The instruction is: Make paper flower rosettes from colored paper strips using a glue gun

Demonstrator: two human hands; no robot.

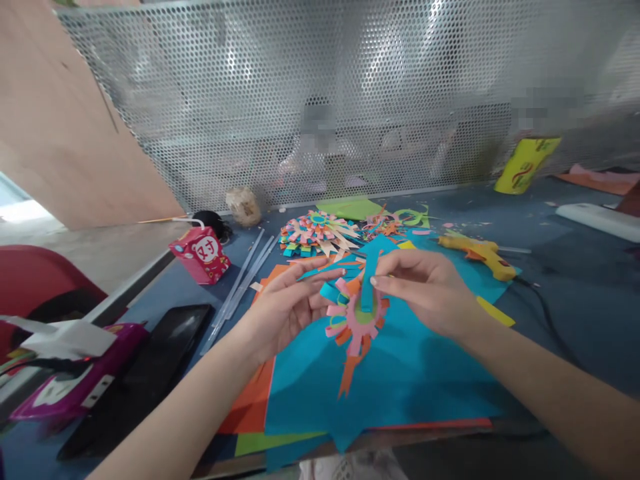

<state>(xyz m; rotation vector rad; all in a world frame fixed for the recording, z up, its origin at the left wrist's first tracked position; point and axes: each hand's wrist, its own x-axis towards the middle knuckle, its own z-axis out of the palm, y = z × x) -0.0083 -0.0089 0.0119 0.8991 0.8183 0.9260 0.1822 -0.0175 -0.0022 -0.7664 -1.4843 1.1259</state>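
Observation:
A paper rosette (361,326) with pink, orange and blue loops, a green centre and a forked orange tail shows between my hands, above a stack of blue paper (415,380). My right hand (425,287) pinches a blue paper strip (369,280) between thumb and fingers; the strip's lower end overlaps the green centre. Just left of the rosette, my left hand (287,310) has its fingers apart and stretched towards the loops. Whether its fingertips touch the rosette's edge I cannot tell.
Finished rosettes (320,230) and paper scraps lie behind. A yellow glue gun (477,255) with its cord is at right, a yellow container (527,165) further back. Glue sticks (245,280), a pink drink carton (201,255), a black phone (145,373) and a purple power strip (75,380) stand left.

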